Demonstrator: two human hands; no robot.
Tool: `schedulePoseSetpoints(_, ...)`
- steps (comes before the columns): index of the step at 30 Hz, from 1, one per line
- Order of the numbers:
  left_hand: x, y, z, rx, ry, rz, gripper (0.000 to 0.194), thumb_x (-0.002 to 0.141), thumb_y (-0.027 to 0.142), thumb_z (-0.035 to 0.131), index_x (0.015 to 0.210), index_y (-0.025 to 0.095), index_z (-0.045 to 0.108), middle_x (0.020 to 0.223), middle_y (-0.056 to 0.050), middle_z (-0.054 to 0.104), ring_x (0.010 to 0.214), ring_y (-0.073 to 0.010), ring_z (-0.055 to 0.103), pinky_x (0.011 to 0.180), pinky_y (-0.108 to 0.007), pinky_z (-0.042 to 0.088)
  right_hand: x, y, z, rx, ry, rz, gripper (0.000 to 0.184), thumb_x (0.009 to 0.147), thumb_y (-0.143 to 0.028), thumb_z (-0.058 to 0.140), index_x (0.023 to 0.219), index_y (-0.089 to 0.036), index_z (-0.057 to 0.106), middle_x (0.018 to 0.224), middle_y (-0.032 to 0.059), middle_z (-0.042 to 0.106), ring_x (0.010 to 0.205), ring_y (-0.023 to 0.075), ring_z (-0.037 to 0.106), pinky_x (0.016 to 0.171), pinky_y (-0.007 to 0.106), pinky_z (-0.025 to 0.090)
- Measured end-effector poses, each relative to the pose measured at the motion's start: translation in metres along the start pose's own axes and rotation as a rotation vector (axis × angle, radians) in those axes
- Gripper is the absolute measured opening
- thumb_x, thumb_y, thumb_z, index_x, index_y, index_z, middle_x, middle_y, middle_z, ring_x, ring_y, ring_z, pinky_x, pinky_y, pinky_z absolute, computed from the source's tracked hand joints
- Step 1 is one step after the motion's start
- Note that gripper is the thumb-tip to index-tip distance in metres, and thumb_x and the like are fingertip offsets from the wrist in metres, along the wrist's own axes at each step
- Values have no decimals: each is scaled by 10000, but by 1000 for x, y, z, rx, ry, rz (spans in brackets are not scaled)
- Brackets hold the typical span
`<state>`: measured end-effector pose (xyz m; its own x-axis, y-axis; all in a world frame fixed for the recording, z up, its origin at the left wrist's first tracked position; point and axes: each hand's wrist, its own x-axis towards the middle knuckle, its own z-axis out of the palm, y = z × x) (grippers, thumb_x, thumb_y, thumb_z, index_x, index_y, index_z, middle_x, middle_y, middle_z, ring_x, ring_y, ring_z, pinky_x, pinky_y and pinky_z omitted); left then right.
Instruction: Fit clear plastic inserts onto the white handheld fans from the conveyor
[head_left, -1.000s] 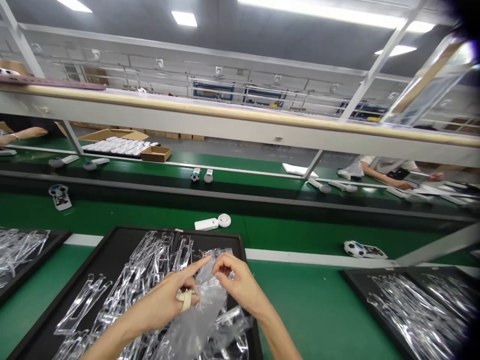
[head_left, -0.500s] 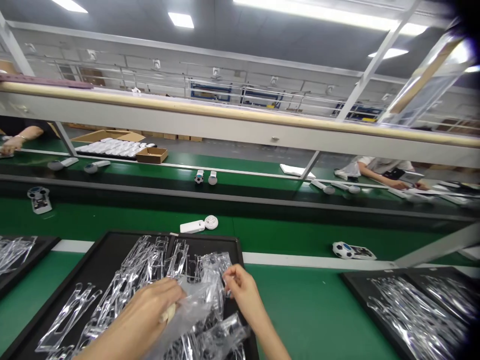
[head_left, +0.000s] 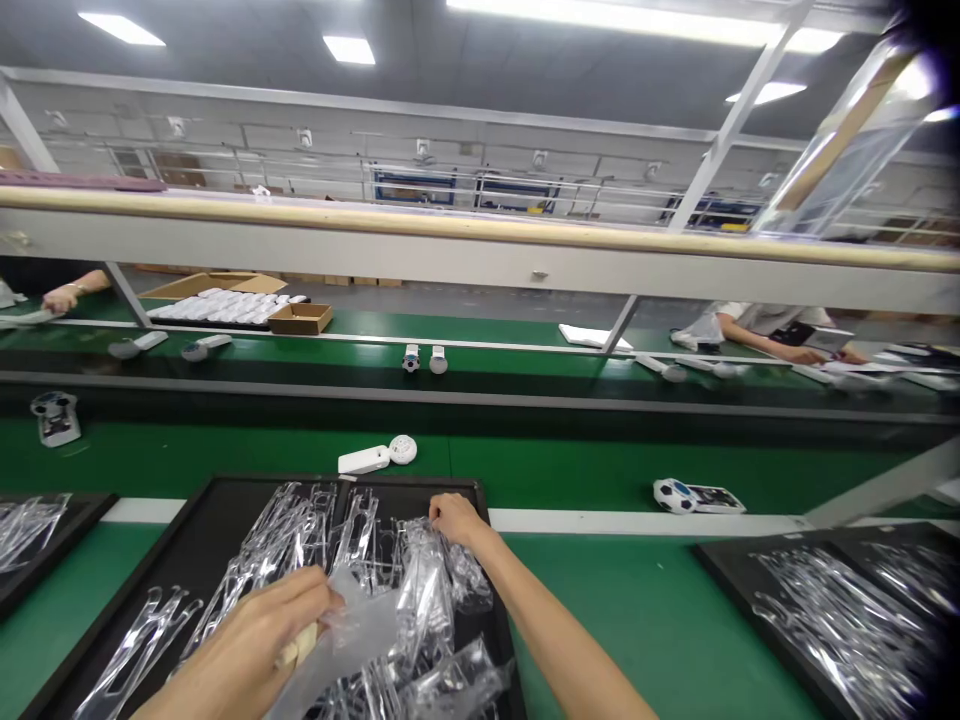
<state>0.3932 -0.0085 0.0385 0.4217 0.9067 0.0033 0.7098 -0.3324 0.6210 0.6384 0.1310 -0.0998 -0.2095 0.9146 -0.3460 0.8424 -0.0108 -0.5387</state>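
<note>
My left hand (head_left: 262,625) is closed on a translucent plastic bag (head_left: 364,630), which droops over the middle of a black tray (head_left: 172,535). Something cream-coloured (head_left: 298,648) shows at its thumb side; whether it is a finger cover I cannot tell. My right hand (head_left: 454,518) is curled at the tray's far right corner, touching clear plastic packets (head_left: 424,580); its fingertips are hidden. Long clear plastic frames (head_left: 266,540) lie heaped in the tray's left half. More crumpled clear packets (head_left: 454,680) lie near me on the right side.
Beyond the tray, a white handheld device with a round head (head_left: 375,457) lies on the green conveyor (head_left: 525,465). A football-patterned device (head_left: 696,497) is further right. Other trays of clear parts flank mine, the right tray (head_left: 832,610) included. Co-workers' hands (head_left: 64,298) show across the line.
My right hand has moved away from me and slightly left, its fingers now pointing down at the tray's far corner. My left hand has shifted a little left with the bag. Conveyor devices have shifted left.
</note>
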Motion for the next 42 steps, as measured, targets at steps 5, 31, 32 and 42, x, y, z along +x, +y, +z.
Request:
schedulePoseSetpoints(5, -4, -3, -3, -18, 26, 29, 280, 814, 168, 362, 765, 252, 624, 778, -17, 614, 687, -148, 574, 614, -204, 428, -18, -6, -4, 36, 96, -43, 189, 859, -333, 566, 881, -148, 597, 873, 11, 616, 773, 137, 593, 714, 329, 495)
schedulePoseSetpoints(31, -20, 2, -17, -122, 8, 88, 238, 808, 119, 403, 837, 204, 624, 973, -62, 639, 949, -188, 589, 782, -230, 460, -117, -93, -63, 235, 294, -721, 163, 753, -54, 434, 718, -213, 450, 741, -30, 474, 669, 105, 473, 627, 227, 376)
schedulePoseSetpoints(32, -20, 2, -17, -127, 4, 84, 234, 812, 124, 405, 833, 203, 624, 977, -64, 638, 940, -188, 592, 771, -230, 463, -116, -93, -62, 238, 292, -727, 163, 755, -56, 432, 717, -213, 448, 747, -28, 478, 679, 107, 476, 633, 228, 378)
schedulePoseSetpoints(42, -20, 5, -13, -161, -46, 40, 244, 879, 212, 378, 826, 214, 616, 1026, -54, 611, 931, -159, 586, 782, -230, 464, -115, -99, -71, 275, 312, -725, 159, 750, -61, 431, 700, -212, 438, 724, -33, 465, 650, 106, 458, 616, 235, 375)
